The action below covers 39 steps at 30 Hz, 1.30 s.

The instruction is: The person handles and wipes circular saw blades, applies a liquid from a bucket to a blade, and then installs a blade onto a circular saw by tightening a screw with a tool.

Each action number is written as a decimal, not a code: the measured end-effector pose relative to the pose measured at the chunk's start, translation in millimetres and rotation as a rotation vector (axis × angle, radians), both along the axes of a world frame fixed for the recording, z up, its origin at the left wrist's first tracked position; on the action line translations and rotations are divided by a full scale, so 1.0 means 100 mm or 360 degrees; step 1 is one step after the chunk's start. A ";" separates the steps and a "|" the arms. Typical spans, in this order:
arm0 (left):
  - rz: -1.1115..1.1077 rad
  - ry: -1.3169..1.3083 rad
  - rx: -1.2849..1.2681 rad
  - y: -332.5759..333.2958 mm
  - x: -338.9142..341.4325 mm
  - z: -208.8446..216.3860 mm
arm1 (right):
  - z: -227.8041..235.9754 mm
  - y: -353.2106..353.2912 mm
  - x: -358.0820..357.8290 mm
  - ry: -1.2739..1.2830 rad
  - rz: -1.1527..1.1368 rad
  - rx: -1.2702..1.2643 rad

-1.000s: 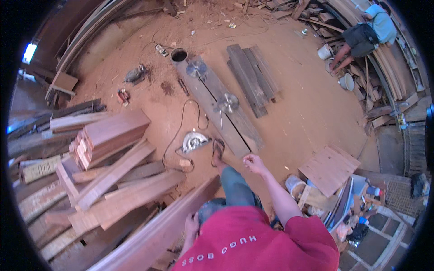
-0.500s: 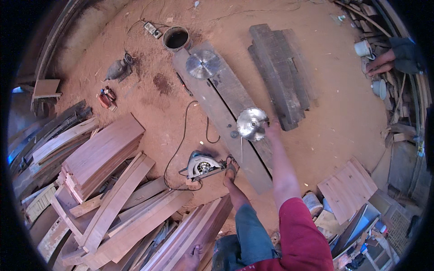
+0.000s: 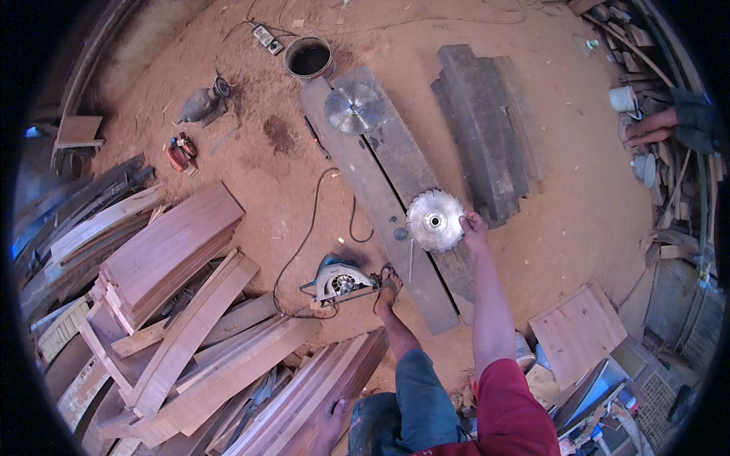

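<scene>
My right hand [image 3: 475,229] pinches the toothed right edge of a silvery circular saw blade [image 3: 434,221], which is over the long dark wooden beams [image 3: 426,292]. A second saw blade [image 3: 353,106] lies flat near the far end of these beams. Left of the held blade are a small round metal part [image 3: 400,234] and a thin metal rod [image 3: 411,260]. A circular saw [image 3: 341,283] sits on the ground beside my sandalled foot [image 3: 388,289]. My left hand [image 3: 331,424] rests low by the stacked planks [image 3: 304,403], its fingers loosely apart, holding nothing visible.
Dark timbers [image 3: 487,137] lie right of the beams. A bucket [image 3: 308,58], power strip [image 3: 266,38] and angle grinder [image 3: 204,103] are at the far side. Cut boards [image 3: 171,254] pile up at left. A power cord [image 3: 308,228] curves across the ground. Another person's legs [image 3: 654,129] show at far right.
The held saw blade has turned, its face now showing more evenly, and my right thumb shows on its edge. The whole view has shifted slightly. My left hand stays low by the planks.
</scene>
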<state>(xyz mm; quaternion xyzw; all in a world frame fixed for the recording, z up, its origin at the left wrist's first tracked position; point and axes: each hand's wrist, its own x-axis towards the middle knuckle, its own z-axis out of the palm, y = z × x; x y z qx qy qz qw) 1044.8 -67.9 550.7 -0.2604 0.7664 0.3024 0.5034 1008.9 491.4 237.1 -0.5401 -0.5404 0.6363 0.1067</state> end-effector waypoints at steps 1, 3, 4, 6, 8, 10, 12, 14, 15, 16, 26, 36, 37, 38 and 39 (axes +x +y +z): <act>-0.0101 0.0021 0.0020 0.04 -0.05 -0.05 | 0.22 -0.03 0.00 0.0070 -0.0022 -0.0038; -0.0212 -0.0019 0.0021 0.08 -0.15 -0.22 | 0.80 -0.19 -0.18 0.0103 -0.0174 -0.0259; -0.0249 -0.0098 0.0043 0.18 -0.25 -0.32 | 1.18 -0.23 -0.18 0.0127 -0.0342 -0.0441; -0.0087 -0.0009 0.0257 0.60 -0.54 -0.46 | 1.60 -0.34 -0.19 0.0144 -0.0332 -0.0377; -0.0037 0.0112 0.0519 1.12 -0.99 -0.51 | 1.90 -0.46 -0.30 0.0192 -0.0280 -0.0341; 0.0010 0.0229 0.0824 1.66 -1.47 -0.43 | 2.27 -0.60 -0.45 0.0340 -0.0177 -0.0399; 0.0124 0.0404 0.1146 2.10 -1.83 -0.27 | 2.76 -0.73 -0.63 0.0405 -0.0196 -0.0427; 0.0377 0.0390 0.1349 2.42 -2.05 -0.07 | 3.01 -0.79 -0.68 0.0374 -0.0050 -0.0367; 0.0634 0.0352 0.1547 2.53 -2.11 0.03 | 3.08 -0.83 -0.68 0.0382 -0.0050 -0.0365; 0.0632 0.0361 0.1550 2.62 -2.15 0.15 | 3.14 -0.86 -0.68 0.0461 -0.0016 -0.0330; 0.0422 0.0616 0.1177 2.60 -2.19 0.12 | 2.94 -0.82 -0.66 0.0454 0.0212 -0.0443; -0.0030 0.0724 0.0353 1.49 -1.30 -0.68 | 0.37 -0.18 -1.85 -0.0011 0.0466 0.0437; 0.0030 0.0764 0.0360 1.29 -1.13 -0.71 | 0.37 -0.22 -2.20 0.0006 0.0550 0.0581; 0.0082 0.0798 0.0381 1.12 -0.95 -0.76 | 0.42 -0.25 -2.53 0.0018 0.0624 0.0736; -0.0225 0.0782 0.0238 0.89 -0.78 -0.82 | 0.30 -0.16 -2.74 -0.0075 0.0684 0.0892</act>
